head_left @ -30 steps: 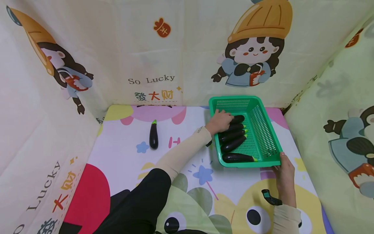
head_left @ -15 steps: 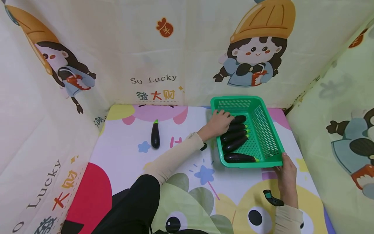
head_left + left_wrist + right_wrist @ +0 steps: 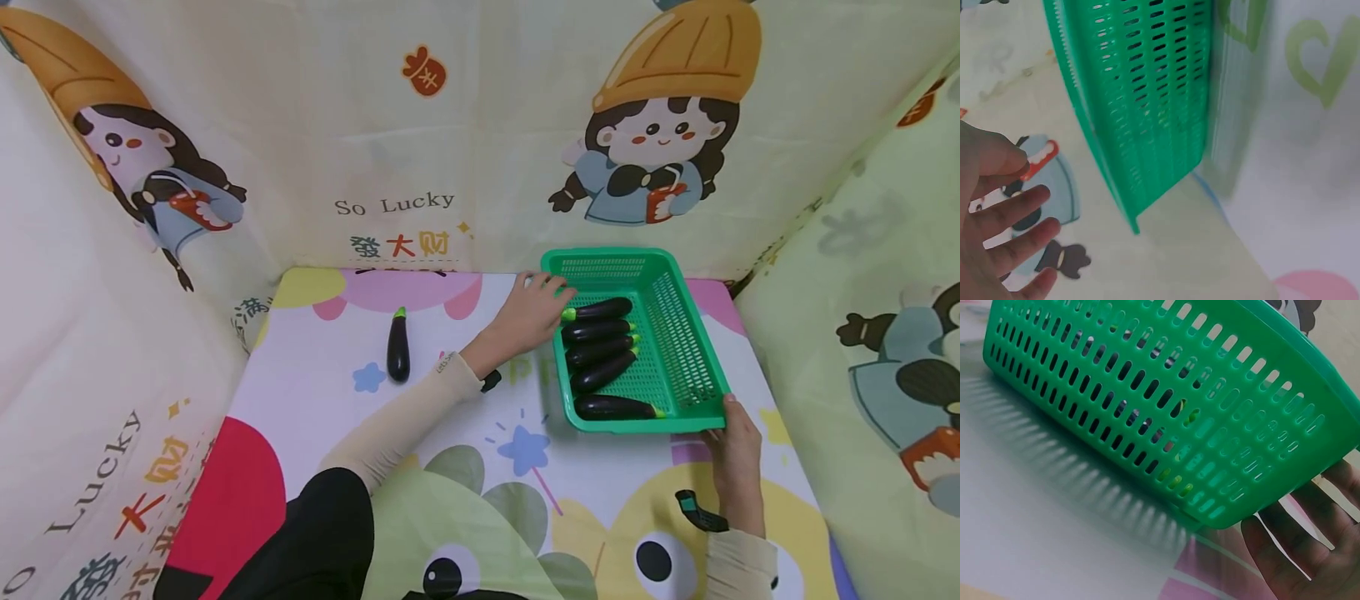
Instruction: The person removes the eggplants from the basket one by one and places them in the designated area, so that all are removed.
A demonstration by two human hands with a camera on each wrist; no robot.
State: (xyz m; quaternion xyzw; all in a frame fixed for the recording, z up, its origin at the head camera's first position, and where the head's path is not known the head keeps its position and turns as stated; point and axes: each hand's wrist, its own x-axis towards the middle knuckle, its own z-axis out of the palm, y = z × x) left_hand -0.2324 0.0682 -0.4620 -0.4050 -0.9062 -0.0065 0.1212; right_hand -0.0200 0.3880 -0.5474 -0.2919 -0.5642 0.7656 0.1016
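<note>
A green slotted basket (image 3: pixel 678 342) sits on the mat at the right. Several dark eggplants (image 3: pixel 600 346) lie side by side in it. The top one (image 3: pixel 600 310) has its green stem toward the left rim. My left hand (image 3: pixel 542 293) hovers just outside that rim, fingers (image 3: pixel 1010 215) spread and empty beside the basket wall (image 3: pixel 1147 94). My right hand (image 3: pixel 729 417) holds the basket's near right corner, and its fingers (image 3: pixel 1297 550) lie against the outer wall (image 3: pixel 1166 406). A lone eggplant (image 3: pixel 398 348) lies on the mat to the left.
Printed cartoon cloth walls (image 3: pixel 420 142) close in the back, left and right. The colourful mat (image 3: pixel 480 417) spreads between the lone eggplant and the basket. A black strap (image 3: pixel 697 510) shows at my right wrist.
My left hand has drawn back out of the basket to the left, uncovering the stem ends of the eggplants. The right hand and the basket have stayed put.
</note>
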